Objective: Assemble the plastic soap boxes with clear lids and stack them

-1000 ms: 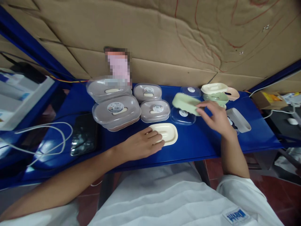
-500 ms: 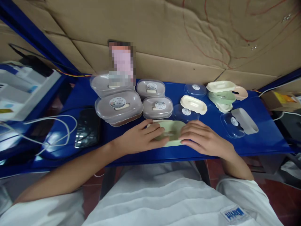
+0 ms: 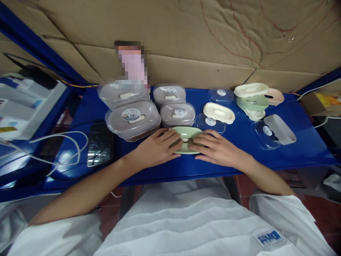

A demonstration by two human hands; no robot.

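Observation:
A pale green oval plastic dish [image 3: 187,132] lies on the blue table near its front edge, a small cream piece [image 3: 184,140] showing at its middle. My left hand [image 3: 161,146] grips the dish's left end, with fingertips curled over the top. At the right end, my right hand [image 3: 217,147] holds it the same way. Both palms hide the ends of the dish. Just beyond the fingers sit a lidded greyish-lilac container [image 3: 170,115] and a clear lid [image 3: 204,123] with a round label.
A larger lidded container [image 3: 145,112] stands at the left, near a dark phone-like slab [image 3: 99,145] and white cable [image 3: 77,142]. A cream tray [image 3: 218,114], stacked trays [image 3: 252,90] and a grey dish [image 3: 281,129] lie right. Cardboard [image 3: 186,67] walls the back.
The green dish now has its cream piece showing clearly at the middle. My right hand has shifted left and inward over the dish; the left fingers also reach farther over it.

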